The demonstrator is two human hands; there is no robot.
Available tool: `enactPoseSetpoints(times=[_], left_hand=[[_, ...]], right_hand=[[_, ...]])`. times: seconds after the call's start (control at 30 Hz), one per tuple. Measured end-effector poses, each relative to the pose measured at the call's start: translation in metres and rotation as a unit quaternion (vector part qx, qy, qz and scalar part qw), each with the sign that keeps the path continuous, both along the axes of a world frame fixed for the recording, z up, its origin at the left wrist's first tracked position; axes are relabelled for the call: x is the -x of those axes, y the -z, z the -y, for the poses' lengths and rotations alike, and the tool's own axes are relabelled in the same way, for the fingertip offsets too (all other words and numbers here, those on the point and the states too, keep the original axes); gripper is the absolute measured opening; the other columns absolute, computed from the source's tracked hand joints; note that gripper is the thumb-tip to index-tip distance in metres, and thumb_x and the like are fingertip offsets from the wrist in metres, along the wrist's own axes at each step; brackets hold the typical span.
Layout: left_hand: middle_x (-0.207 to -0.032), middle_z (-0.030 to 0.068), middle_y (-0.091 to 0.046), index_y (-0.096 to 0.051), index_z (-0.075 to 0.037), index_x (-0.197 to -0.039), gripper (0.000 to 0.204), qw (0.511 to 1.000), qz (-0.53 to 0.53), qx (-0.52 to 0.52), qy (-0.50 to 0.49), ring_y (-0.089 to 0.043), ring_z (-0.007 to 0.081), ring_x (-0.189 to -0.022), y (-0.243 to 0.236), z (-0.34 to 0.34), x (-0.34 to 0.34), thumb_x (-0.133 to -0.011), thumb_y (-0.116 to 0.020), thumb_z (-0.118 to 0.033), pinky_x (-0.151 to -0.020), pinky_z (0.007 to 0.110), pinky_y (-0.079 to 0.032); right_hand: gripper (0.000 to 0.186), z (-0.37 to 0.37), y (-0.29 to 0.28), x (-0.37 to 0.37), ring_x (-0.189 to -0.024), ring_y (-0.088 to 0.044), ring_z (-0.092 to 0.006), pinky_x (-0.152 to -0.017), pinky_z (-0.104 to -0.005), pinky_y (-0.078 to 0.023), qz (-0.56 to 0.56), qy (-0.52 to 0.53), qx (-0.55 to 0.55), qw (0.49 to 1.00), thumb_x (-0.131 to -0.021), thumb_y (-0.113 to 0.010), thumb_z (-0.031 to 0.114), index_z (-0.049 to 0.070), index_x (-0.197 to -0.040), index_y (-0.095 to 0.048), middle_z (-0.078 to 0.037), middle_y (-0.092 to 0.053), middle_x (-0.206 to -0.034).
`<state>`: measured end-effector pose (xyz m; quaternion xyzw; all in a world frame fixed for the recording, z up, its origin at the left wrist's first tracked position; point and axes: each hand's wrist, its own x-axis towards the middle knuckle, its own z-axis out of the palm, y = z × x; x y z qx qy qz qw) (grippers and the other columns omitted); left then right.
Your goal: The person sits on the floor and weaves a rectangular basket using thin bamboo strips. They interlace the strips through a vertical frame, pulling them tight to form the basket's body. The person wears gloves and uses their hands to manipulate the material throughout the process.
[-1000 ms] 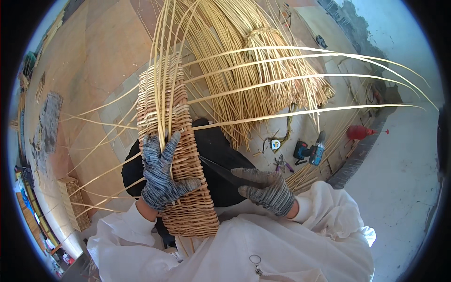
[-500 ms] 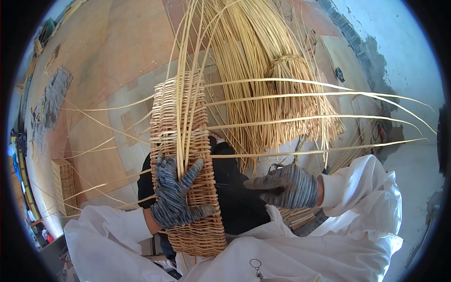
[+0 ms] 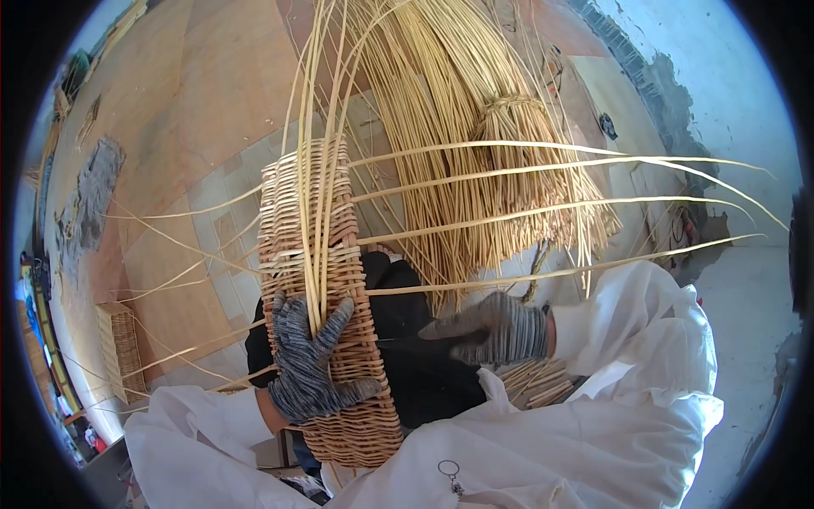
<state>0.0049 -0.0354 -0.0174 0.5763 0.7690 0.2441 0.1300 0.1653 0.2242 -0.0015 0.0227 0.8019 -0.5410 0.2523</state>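
Note:
A narrow woven wicker panel (image 3: pixel 360 339) leans lengthwise in front of me, its lower end against my lap. My left hand (image 3: pixel 305 365), in a grey striped knit glove, lies across it with fingers spread and thumb to the right. Several upright willow rods (image 3: pixel 319 229) pass up from between those fingers. Long side rods (image 3: pixel 509 173) stick out from both edges of the panel. To the right, over my dark-clad leg, my right hand (image 3: pixel 504 329) wears a matching glove, darkened at the fingers. Its fingers are closed and slightly blurred; whatever they hold is lost against the black cloth.
A big bundle of willow rods (image 3: pixel 458 153), tied near its butt end, lies on the floor ahead. Short cut sticks (image 3: pixel 536 383) lie beside my right leg. A wicker piece (image 3: pixel 120 352) stands at the left. A pale wall (image 3: pixel 746 305) rises on the right.
The panel has shifted slightly left in view, with my left hand still on it. My right hand has come a little to the left and up, and more short sticks show below it.

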Motion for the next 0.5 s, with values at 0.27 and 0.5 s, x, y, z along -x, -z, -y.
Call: enactPoseSetpoints(times=[0.27, 0.5], left_hand=[[-0.13, 0.0243, -0.037, -0.042, -0.013, -0.137, 0.098, 1.0, 0.015, 0.014, 0.011, -0.035, 0.0433, -0.123, -0.01, -0.004, 0.003, -0.062, -0.067, -0.07, -0.108, 0.062, -0.007], [-0.131, 0.0234, -0.037, -0.043, -0.013, -0.137, 0.099, 1.0, -0.013, 0.011, -0.022, -0.033, 0.0419, -0.124, -0.003, 0.005, -0.005, -0.059, -0.07, -0.068, -0.107, 0.061, -0.01]], right_hand=[[0.04, 0.003, -0.023, 0.015, -0.076, -0.06, -0.0129, -0.064, -0.0239, -0.05, 0.159, 0.075, 0.167, 0.97, -0.087, -0.06, 0.008, 0.015, -0.126, -0.057, -0.007, -0.064, -0.109], [0.03, 0.005, -0.001, 0.016, -0.064, -0.061, -0.0141, -0.057, -0.029, -0.05, 0.072, 0.017, 0.071, 0.995, -0.085, -0.064, 0.022, 0.009, -0.112, -0.065, -0.007, -0.067, -0.084]])
